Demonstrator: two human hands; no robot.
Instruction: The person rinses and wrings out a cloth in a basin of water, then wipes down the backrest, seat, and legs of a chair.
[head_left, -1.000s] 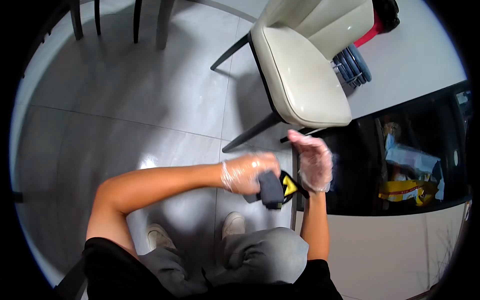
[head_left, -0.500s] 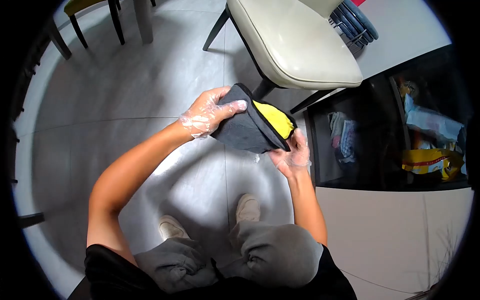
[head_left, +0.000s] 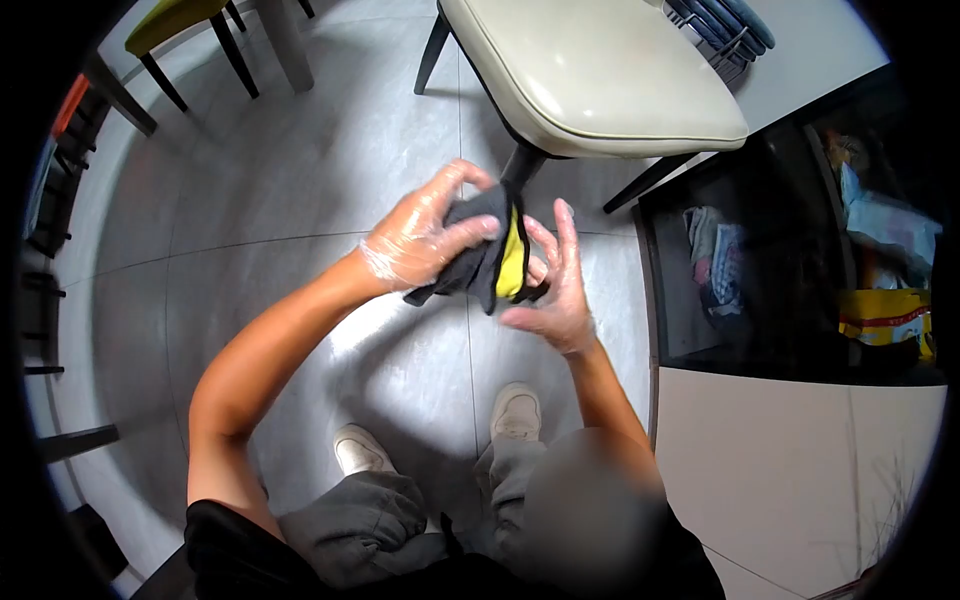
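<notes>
The cloth (head_left: 467, 262) lies at three o'clock from the left hand (head_left: 412, 238), clamped there — and at ten o'clock from the spread right hand (head_left: 563, 303), contact unclear.

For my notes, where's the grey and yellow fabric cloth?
The cloth is near the head view's centre, in the clear-plastic-gloved left hand, left of the gloved right hand.

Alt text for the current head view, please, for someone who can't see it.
A left hand in a clear plastic glove holds a crumpled gray-and-yellow cloth, the gloved right hand curved close beside it. Beyond stands a cream chair on gray tiles.
</notes>
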